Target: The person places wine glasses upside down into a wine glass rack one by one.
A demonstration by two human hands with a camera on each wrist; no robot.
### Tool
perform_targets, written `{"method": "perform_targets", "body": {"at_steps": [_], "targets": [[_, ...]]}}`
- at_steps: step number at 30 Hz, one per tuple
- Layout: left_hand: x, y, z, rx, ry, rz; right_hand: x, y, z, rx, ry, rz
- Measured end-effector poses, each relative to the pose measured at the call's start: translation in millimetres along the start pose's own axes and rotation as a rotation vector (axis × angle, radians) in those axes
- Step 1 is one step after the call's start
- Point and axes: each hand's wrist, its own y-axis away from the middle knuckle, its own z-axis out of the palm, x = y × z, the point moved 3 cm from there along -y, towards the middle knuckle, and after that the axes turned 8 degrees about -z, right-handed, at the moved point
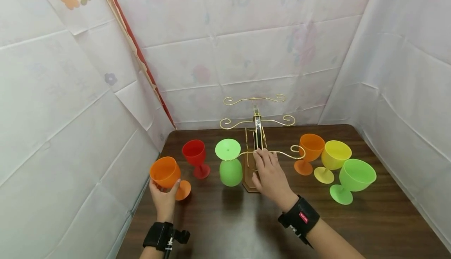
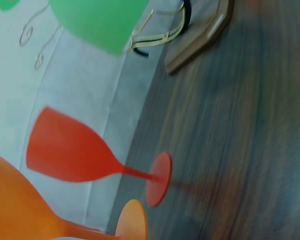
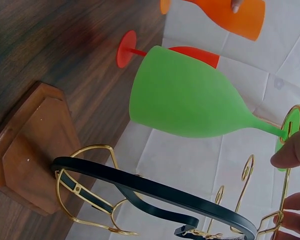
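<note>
Orange cup (image 1: 165, 172), at the far left of the row of cups, stands with its bowl up and its foot apparently down on the worktop (image 1: 218, 227). The person's left hand (image 1: 163, 200) has it: that grip is clasped about the bowl, thumb on the inner side. The left is plainly the nearer hand, the right being well apart, over at the rack (image 1: 258, 131). From the cup, the rack lies to the right and a little farther off, with the red cup (image 1: 194, 153) and the green cup (image 1: 230, 172) between. The key relation is one of axis: the orange cup's stem runs upright below its bowl, whereas the green cup hangs inverted, foot uppermost, at the left end of the rack's lowest bar. The right hand (image 1: 271, 176) lays relaxed fingers on that bar, a loose grip not clenched round anything. Beyond it, on the right, stand a second orange cup (image 1: 311, 147), a yellow cup (image 1: 336, 155) and a light green cup (image 1: 357, 174). Patterned white sheeting (image 1: 218, 59) surrounds the worktop's back and sides.
</note>
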Motion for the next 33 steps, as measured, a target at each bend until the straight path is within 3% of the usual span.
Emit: {"method": "perform_targets", "body": {"at_steps": [6, 14, 17, 23, 29, 33], "targets": [[8.7, 25.4, -1.7, -0.043, -0.028, -0.011, 0.4, -0.4, -1.5, 0.016, -0.008, -0.010], [16.1, 50.0, 2.7, -0.112, -0.057, -0.084, -0.1, -0.3, -3.6, 0.023, -0.035, 0.005], [15.6, 57.9, 8.4, -0.142, -0.068, -0.082, 0.0, 0.1, -2.7, 0.037, -0.034, 0.002], [22.8, 79.5, 23.9, -0.223, -0.068, -0.014, -1.6, 1.2, -2.2, 0.053, -0.032, 0.005], [34.7, 99.6, 44.4, -0.343, -0.044, -0.015, 2.1, 1.9, -2.7, 0.028, -0.049, 0.019], [41.7, 110.2, 56.0, -0.432, -0.016, 0.011, 6.4, 4.6, -4.1, 0.001, -0.117, 0.035]]}}
